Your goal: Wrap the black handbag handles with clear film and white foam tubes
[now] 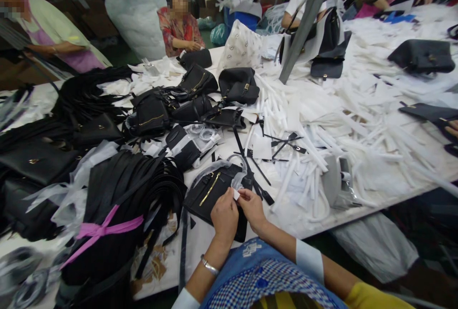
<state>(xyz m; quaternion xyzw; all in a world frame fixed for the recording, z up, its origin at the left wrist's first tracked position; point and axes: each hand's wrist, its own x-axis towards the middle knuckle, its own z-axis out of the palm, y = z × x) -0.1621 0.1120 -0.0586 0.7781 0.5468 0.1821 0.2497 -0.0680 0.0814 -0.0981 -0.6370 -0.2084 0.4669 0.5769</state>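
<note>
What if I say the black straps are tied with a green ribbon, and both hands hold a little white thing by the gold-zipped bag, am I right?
Almost: the head view shows a pink ribbon, not green, round the black straps. The left hand and right hand do hold a little white thing by the gold-zipped bag.

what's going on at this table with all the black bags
The left hand and right hand meet over a black bag with a gold zipper, their fingers holding a small white piece. Left of it lies a bundle of black straps tied with pink ribbon. Across the table, a person in red handles another black item.
</note>
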